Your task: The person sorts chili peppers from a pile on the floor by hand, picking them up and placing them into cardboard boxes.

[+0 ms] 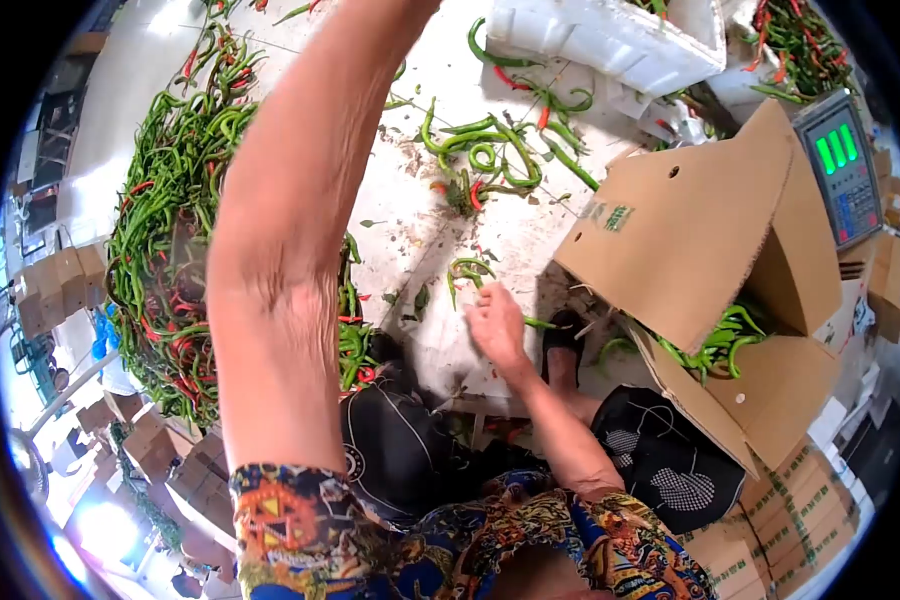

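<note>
My right hand (pixel 497 322) is low over the white floor, its fingers closed on green chili peppers (pixel 467 268). A curled pepper shows at the fingertips, and a green end pokes out on the hand's far right side. My left forearm (pixel 278 250) crosses the view upward and leaves at the top edge, so that hand is out of sight. Loose green and red chili peppers (pixel 490 150) lie just beyond my right hand, among dirt and leaf scraps. On the left, partly behind my left arm, spreads a large heap of chili peppers (pixel 165 260).
To the right, an open cardboard box (pixel 680 230) with raised flaps holds green peppers (pixel 720 345). Behind it are a scale with a lit green display (pixel 836 150) and a white foam box (pixel 610 45). More peppers (pixel 795 45) lie at top right. Cartons (pixel 790 510) stand at lower right.
</note>
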Available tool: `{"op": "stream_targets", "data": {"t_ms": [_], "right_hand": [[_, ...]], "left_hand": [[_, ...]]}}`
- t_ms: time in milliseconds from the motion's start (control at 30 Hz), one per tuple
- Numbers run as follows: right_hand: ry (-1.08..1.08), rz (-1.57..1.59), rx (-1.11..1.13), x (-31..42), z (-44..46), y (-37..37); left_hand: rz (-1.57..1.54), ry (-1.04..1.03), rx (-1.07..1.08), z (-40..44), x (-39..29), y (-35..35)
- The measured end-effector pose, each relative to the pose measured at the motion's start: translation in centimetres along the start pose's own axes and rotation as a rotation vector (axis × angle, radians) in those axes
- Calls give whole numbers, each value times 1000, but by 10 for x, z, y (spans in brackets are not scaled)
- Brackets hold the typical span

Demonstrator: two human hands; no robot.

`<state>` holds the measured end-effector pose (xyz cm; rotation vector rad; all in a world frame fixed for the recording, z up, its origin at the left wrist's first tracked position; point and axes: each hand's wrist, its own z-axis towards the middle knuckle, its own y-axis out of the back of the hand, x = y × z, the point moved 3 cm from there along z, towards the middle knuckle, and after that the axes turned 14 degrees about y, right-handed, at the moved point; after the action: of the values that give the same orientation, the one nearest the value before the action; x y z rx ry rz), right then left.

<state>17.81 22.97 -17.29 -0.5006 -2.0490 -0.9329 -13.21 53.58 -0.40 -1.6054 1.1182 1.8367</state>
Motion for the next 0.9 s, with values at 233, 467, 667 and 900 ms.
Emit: {"op": "stream_targets", "data": {"t_ms": [233,467,667,900], "right_hand": [[310,-531,-9,-11,-17,4],[143,-747,192,-64,-18,15],[80,-233,-60,-46,9,27],[257,-135,-330,-8,46,46]], "left_hand": [[745,-98,314,-100,175,-91],[1044,-116,573,-114,196,-188],[821,-650,573,-190,221,-127],[814,-359,505,-165,220,-34]]}}
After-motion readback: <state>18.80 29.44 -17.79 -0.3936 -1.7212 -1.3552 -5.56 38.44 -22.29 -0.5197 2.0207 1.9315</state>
